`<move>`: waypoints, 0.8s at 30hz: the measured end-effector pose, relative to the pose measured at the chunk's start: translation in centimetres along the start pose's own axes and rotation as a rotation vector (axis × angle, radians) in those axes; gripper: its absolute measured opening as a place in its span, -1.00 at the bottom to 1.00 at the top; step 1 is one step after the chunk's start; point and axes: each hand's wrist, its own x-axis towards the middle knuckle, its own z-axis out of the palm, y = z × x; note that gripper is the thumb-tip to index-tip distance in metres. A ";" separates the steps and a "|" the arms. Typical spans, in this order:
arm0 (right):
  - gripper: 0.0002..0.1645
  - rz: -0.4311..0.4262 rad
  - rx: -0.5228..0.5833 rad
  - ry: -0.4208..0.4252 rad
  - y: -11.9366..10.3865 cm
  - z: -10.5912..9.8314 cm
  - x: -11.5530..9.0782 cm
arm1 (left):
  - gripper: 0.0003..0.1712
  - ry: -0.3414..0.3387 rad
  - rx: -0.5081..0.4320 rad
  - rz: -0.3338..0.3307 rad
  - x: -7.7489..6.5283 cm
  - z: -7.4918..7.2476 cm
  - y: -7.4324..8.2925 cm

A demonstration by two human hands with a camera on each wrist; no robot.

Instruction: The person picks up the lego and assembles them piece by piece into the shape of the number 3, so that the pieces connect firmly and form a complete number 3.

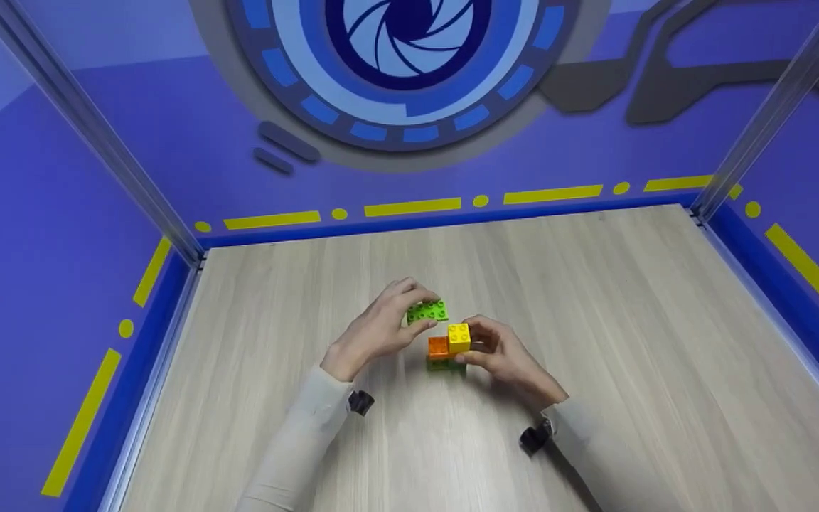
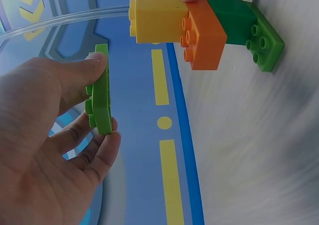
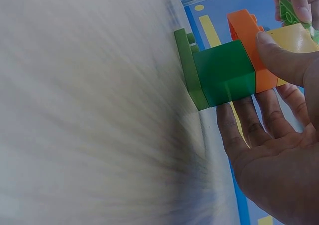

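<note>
My left hand (image 1: pixel 384 321) pinches a flat light-green brick (image 1: pixel 428 311) between thumb and fingers, in the air to the left of a small stack. In the left wrist view that brick (image 2: pixel 102 90) is on edge, its studs facing the palm. My right hand (image 1: pixel 498 350) grips the stack from the right, thumb at the orange brick (image 3: pixel 249 45). From bottom to top, the stack has a flat light-green brick (image 2: pixel 266 45), a dark-green block (image 3: pixel 225 73), the orange brick and a yellow block (image 1: pixel 459 338). Orange studs show beside the yellow block.
The stack is over a light wood-grain table (image 1: pixel 296 284). Blue and purple printed walls (image 1: pixel 132 142) with yellow dashes enclose its back and sides, and metal posts (image 1: pixel 772 107) stand at the corners. Both sleeved wrists carry small black cameras (image 1: pixel 361 403).
</note>
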 end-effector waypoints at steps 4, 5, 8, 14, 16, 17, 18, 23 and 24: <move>-0.49 -0.008 0.004 -0.002 0.1 -0.1 0.0 | -0.61 -0.012 0.012 0.017 0.1 0.1 0.4; -0.49 -0.010 0.003 -0.002 0.1 -0.1 0.0 | -0.61 -0.015 0.013 0.019 0.1 0.1 0.5; -0.49 -0.020 -0.002 -0.004 0.0 -0.1 0.0 | -0.61 -0.023 0.012 0.024 0.2 0.3 0.8; -0.48 -0.032 0.009 -0.012 0.0 -0.1 -0.1 | -0.61 -0.045 0.001 0.032 0.3 0.7 1.2; -0.48 -0.046 -0.005 -0.017 0.0 -0.1 -0.1 | -0.61 -0.050 -0.001 0.036 0.3 0.8 1.3; -0.47 -0.051 -0.011 -0.019 0.0 -0.1 -0.1 | -0.61 -0.052 -0.002 0.037 0.3 0.8 1.4; -0.47 -0.059 -0.016 -0.022 0.0 -0.2 -0.1 | -0.61 -0.054 -0.003 0.037 0.4 0.8 1.4; -0.46 -0.102 -0.020 -0.029 0.3 -0.2 0.0 | -0.62 -0.049 -0.014 0.047 0.4 1.1 1.4; -0.47 -0.105 -0.022 -0.030 0.3 -0.2 0.0 | -0.62 -0.050 -0.017 0.049 0.4 1.2 1.4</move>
